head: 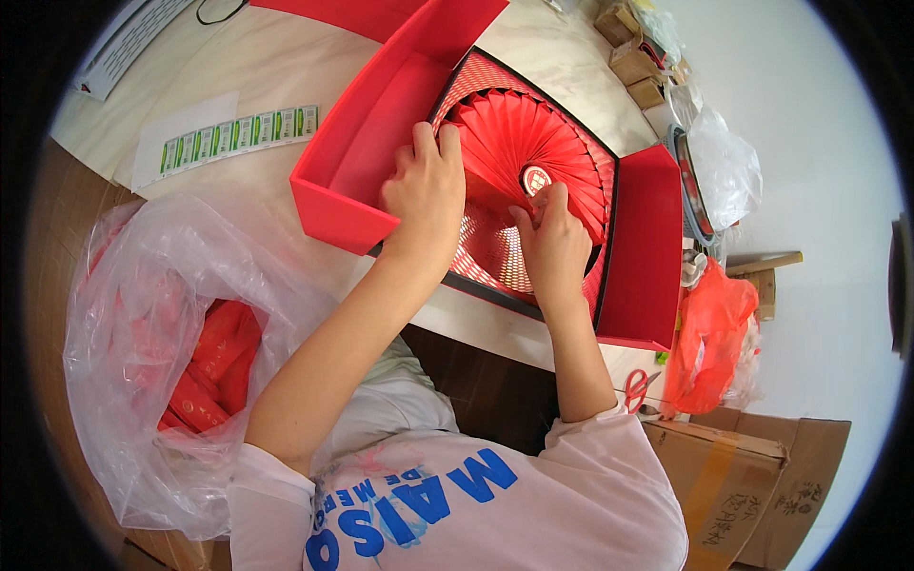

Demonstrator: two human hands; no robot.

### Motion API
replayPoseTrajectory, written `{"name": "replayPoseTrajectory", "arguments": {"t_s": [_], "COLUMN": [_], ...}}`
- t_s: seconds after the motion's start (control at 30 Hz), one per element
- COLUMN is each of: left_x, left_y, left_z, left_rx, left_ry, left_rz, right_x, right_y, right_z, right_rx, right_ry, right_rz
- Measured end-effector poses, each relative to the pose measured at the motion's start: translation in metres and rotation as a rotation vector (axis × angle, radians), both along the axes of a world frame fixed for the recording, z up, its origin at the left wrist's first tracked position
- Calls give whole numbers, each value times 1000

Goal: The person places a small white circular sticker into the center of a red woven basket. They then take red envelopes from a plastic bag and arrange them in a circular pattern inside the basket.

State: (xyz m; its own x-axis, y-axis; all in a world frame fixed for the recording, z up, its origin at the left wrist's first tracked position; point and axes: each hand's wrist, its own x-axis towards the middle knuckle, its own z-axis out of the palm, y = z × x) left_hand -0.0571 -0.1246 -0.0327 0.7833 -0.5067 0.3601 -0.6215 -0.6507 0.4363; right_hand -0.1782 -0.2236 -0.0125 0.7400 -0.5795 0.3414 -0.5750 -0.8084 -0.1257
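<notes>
An open red gift box (643, 246) lies in front of me with its flaps spread. In its round recess, red packets (500, 132) stand fanned in a ring around a round white-and-red emblem (536, 180). The lower left of the recess shows bare gold-patterned lining (493, 246). My left hand (426, 189) reaches over the left rim, its fingers at the outer ends of the packets; its grip is hidden. Near the emblem, the thumb and bent fingers of my right hand (555, 239) pinch the inner end of a packet at the fan's edge.
A clear plastic bag (128, 342) with more red packets (221, 357) sits at left. A label strip (239, 135) lies on the marble-patterned table (285, 64). Red-handled scissors (638, 389), a red plastic bag (714, 335) and cardboard cartons (714, 485) are at right.
</notes>
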Motion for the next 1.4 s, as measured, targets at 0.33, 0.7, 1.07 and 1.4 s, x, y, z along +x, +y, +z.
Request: {"name": "replayPoseTrajectory", "arguments": {"t_s": [0.33,0.7,1.07,1.4], "left_x": [0,-3,-69,-70], "left_y": [1,0,110,324], "left_z": [2,4,14,-30], "left_rx": [11,62,-478,-964], "left_ry": [-16,-25,181,834], "left_rz": [13,13,-615,196], "right_x": [11,10,-17,49], "right_y": [-18,-21,23,233], "right_z": [-6,-5,26,12], "right_rx": [-259,-337,-193,685], "right_ry": [204,343,148,-222], "right_rz": [78,23,48,1071]}}
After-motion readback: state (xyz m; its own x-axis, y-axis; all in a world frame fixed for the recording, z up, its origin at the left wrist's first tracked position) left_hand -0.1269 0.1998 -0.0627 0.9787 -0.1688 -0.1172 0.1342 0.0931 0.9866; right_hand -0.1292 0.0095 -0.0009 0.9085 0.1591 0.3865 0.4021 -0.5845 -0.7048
